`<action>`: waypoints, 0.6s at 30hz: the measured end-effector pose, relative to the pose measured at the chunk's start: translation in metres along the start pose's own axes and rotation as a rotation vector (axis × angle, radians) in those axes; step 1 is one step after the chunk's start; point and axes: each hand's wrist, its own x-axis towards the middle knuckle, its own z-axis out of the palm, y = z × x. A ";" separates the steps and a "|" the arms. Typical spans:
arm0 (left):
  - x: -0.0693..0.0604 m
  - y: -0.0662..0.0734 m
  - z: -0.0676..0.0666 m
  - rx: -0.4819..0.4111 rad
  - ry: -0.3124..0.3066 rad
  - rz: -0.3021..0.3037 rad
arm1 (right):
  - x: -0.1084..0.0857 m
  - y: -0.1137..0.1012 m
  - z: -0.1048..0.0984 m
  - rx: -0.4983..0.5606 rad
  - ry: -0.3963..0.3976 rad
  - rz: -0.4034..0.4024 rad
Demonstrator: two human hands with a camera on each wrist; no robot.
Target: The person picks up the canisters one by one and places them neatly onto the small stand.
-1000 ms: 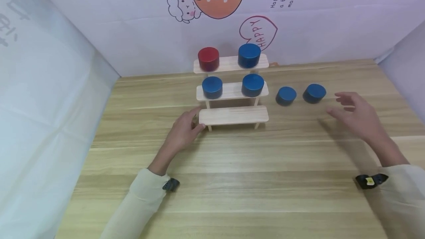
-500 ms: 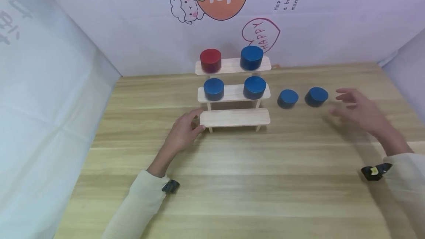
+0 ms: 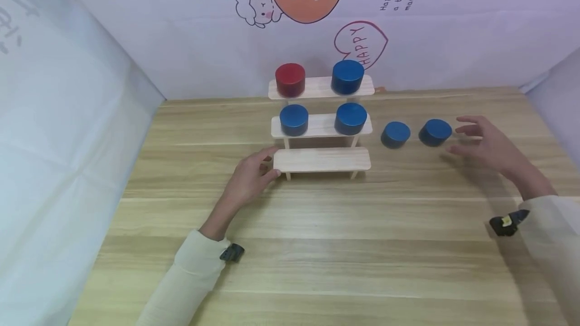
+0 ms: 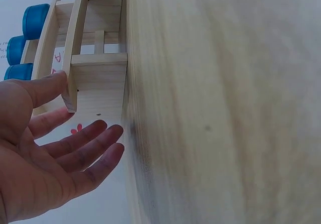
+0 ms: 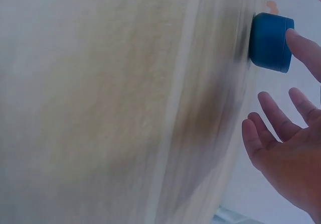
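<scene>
A three-tier wooden display stand (image 3: 322, 160) stands on the table. My left hand (image 3: 248, 177) holds the left end of its lowest board; in the left wrist view the thumb and index finger lie on either side of that board's end (image 4: 70, 96). On the top tier sit a red round tin (image 3: 290, 80) and a blue one (image 3: 347, 77). Two blue tins (image 3: 294, 120) (image 3: 351, 119) are on the middle tier. My right hand (image 3: 491, 146), fingers spread, hovers just right of a blue tin (image 3: 435, 133) on the table. Another blue tin (image 3: 395, 135) lies between that one and the stand.
The wood-grain table (image 3: 317, 245) meets a white cloth backdrop (image 3: 190, 39) with cartoon prints behind the stand. White cloth also hangs at the left (image 3: 59, 155) and right sides. Both wrists wear small black camera mounts (image 3: 507, 223).
My right hand has shifted slightly leftward and closer to the right-hand blue tin on the table. The left hand stays at the stand, and the head view has tilted slightly.
</scene>
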 end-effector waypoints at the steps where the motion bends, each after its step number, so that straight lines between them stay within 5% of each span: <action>1: 0.000 0.000 0.000 0.000 0.002 0.001 | 0.001 0.000 0.000 0.000 0.001 -0.004; 18: -0.001 0.000 0.001 -0.018 0.024 -0.007 | 0.023 -0.007 0.014 0.006 -0.012 -0.027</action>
